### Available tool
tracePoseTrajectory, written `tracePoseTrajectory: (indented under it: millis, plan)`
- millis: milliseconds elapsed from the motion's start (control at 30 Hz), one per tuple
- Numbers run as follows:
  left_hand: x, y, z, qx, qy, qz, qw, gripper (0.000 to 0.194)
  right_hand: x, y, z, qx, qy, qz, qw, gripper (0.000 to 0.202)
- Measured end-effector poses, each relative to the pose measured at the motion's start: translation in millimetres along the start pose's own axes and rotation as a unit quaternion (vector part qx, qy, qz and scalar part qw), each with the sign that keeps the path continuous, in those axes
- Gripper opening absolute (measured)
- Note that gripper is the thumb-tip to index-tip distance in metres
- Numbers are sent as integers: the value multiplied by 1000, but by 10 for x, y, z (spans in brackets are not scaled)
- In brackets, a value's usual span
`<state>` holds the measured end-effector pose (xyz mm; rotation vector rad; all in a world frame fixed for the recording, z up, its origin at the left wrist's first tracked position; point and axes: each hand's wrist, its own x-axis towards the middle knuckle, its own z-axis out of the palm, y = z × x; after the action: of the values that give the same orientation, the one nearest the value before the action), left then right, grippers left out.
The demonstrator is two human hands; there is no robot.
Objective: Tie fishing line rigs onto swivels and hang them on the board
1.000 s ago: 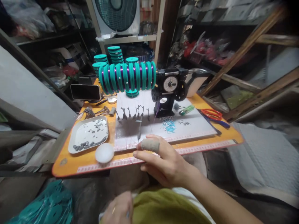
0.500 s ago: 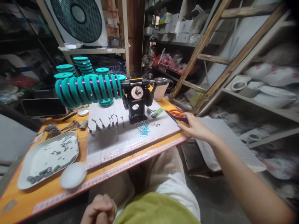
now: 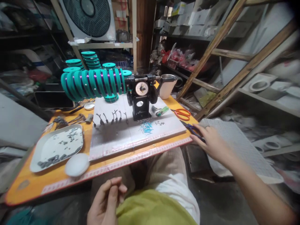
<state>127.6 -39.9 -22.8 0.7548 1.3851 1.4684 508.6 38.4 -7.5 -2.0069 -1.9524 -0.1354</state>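
Note:
My right hand (image 3: 208, 140) is at the right edge of the orange table, with thumb and fingers on the handles of dark blue pliers (image 3: 196, 132). Just beyond lie orange-handled scissors (image 3: 182, 114). Low over my lap, my left hand (image 3: 109, 198) has its fingers curled together; anything between them is too small to make out. On the white board (image 3: 112, 142) stands a black machine (image 3: 141, 97) carrying a row of teal spools (image 3: 93, 82). Blue and white bits (image 3: 145, 127) lie at its foot, near a green cutter (image 3: 162, 111) and several small dark forked pieces (image 3: 112, 118).
A white tray (image 3: 39, 147) with grey pieces and a round white lid (image 3: 77, 165) sit at the left. A metal cup (image 3: 167, 87) stands behind the machine. Spool stacks, a fan (image 3: 89, 17), shelves and a wooden ladder (image 3: 211, 51) surround the table.
My right hand has closed on the pliers' handles. My left hand has risen a little and turned, with thumb and fingers now pressed together. The view has shifted slightly.

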Motion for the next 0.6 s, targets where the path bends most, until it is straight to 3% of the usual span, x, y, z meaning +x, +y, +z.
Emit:
tracePoseTrajectory:
  millis: [100, 200, 300, 367, 467, 600]
  plan:
    - [56, -4, -29, -14, -56, -29, 998, 41, -157, -181, -20, -20, 49, 31, 998, 55]
    - [66, 37, 21, -57, -84, -90, 991, 44, -412, -543, -131, 27, 71, 45, 996, 45]
    - [45, 103, 81, -93, -95, -140, 981, 41, -679, -1066, -159, 253, -14, -37, 967, 30]
    - [33, 144, 93, -103, -101, -148, 978, 36, -816, -1416, -92, 334, -57, -79, 938, 29]
    - [29, 173, 72, -106, -109, -135, 979, 31, -928, -1792, 88, 382, -88, -136, 910, 31]
    - [34, 156, 12, -75, -99, -66, 990, 26, -949, -1977, 287, 380, -94, -144, 909, 32]
